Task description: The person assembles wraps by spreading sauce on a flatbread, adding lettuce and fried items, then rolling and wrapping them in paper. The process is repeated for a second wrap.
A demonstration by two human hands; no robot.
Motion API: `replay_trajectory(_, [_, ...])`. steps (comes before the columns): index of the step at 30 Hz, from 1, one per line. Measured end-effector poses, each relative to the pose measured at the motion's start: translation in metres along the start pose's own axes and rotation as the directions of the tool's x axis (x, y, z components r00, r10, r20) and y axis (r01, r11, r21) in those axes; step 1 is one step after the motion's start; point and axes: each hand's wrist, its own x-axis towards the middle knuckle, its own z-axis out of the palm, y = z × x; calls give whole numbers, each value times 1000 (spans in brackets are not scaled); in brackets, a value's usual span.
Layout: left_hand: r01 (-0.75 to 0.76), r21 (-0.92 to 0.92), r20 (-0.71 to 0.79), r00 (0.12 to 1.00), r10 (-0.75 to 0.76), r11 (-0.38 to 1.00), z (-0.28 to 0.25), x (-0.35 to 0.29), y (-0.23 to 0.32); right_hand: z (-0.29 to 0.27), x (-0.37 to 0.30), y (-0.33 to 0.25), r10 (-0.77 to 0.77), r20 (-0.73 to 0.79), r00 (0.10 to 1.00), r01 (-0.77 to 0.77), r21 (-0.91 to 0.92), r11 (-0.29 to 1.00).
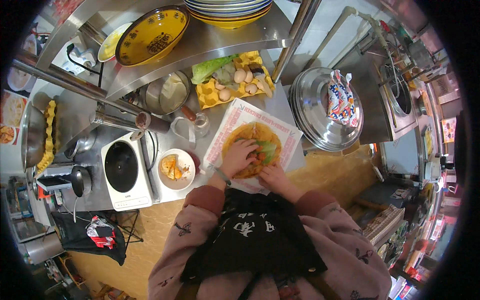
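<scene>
A round golden flatbread (257,131) lies on printed white and red paper (291,136) on the metal counter in front of me. On the bread are a green lettuce leaf (270,151) and some orange-red bits, partly covered by my fingers. My left hand (239,159) reaches over the bread's left half, its bent fingers on the lettuce leaf. At the near right edge of the bread is my right hand (272,176), fingers curled against the rim. A white bowl (189,183) with pieces of fried egg stands to the left.
A yellow egg tray (204,96) with eggs and lettuce (207,70) sits behind the paper. Left are a hotplate with a black pan (121,166) and a metal pot (159,97). Stacked metal lids (310,117) stand right. Overhead, a steel shelf (215,49) carries yellow bowls (152,35).
</scene>
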Motion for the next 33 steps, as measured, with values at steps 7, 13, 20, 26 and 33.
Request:
replay_trajectory(7, [36,-136,101,995,-23,990,-2,11,-4,-9,11,0,65,25,998,-66,33,997])
replay_trajectory(13, [200,-361,79,980,-184,911,-15,22,-4,-23,43,17,244,59,968,-249,114,962])
replay_trajectory(20, [214,-317,139,974,-178,924,-19,30,-6,-21,80,46,363,61,930,-365,272,890])
replay_trajectory(26, [38,81,1,999,-38,996,-11,1,15,-10,89,62,383,154,911,-405,150,902])
replay_trajectory(33, [2,355,10,1000,-6,935,22,-22,14,-2,86,64,371,38,928,-373,132,919])
